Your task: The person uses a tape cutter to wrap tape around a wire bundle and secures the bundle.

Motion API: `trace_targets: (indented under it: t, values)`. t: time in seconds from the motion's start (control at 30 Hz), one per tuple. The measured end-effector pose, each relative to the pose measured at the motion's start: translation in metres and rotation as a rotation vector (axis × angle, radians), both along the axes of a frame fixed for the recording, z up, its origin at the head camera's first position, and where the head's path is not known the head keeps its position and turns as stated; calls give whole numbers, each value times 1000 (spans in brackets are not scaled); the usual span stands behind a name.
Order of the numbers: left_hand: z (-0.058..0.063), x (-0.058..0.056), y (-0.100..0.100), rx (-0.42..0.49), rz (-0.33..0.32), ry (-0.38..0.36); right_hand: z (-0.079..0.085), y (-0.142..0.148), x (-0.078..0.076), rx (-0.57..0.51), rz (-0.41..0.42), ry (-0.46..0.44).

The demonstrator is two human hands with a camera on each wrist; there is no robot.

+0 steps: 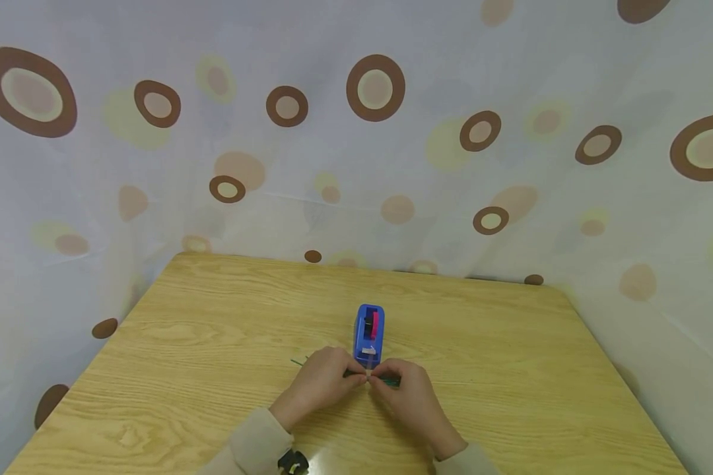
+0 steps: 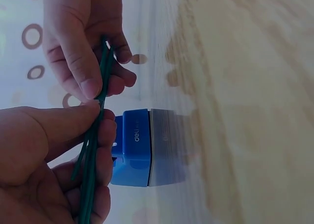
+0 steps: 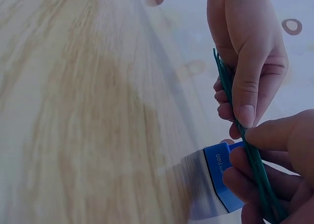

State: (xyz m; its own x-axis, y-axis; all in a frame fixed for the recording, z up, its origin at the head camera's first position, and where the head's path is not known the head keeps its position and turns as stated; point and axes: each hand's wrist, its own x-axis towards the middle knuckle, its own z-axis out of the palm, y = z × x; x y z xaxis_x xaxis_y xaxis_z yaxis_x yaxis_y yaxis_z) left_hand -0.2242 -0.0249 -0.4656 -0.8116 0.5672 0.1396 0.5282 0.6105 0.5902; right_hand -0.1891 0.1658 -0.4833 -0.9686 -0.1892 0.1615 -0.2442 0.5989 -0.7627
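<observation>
Both hands meet over the table, just in front of a blue tape dispenser (image 1: 360, 338) with a pink-rimmed roll. A bundle of thin green strands (image 2: 89, 177), like wires or stems, runs lengthwise through both hands. My left hand (image 1: 323, 381) pinches it between thumb and fingers near its middle. Right beside it, my right hand (image 1: 408, 397) pinches the same bundle (image 3: 260, 177), the two thumb tips almost together. A narrow pale strip of tape (image 1: 370, 362) reaches from the dispenser's front toward the fingertips; its end is hidden by them.
The wood-grain table (image 1: 214, 316) spreads out on both sides of the hands. Behind and around it hangs a pale curtain (image 1: 333, 152) with brown circles. A small black object (image 1: 293, 462) shows beside the left sleeve (image 1: 260, 441) at the bottom of the head view.
</observation>
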Motion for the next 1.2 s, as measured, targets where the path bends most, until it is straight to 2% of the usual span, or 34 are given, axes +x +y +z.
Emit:
trace_targets:
  t: [0.2,0.43,0.57,0.73,0.93,1.2]
  values:
    - [-1,-1,-1,6,-18,-3,0,-1,0,-8,-13,-7]
    - [-1,-3,-2,-3,-40,-60,-2,0,1,-8,-12,21]
    - [-1,-2,-3,-29,-41,-69,-2,0,1,-6,-11,27]
    - [-1,-2,-3,-51,-39,-55,-1,-1,1,-4,-3,46]
    - [-5,-4,-4,-10,-18,-58,-3,-2,0,-7,-1,63]
    - [-6,-5,-2,5,0,4,-6,-3,0,-29,-26,65]
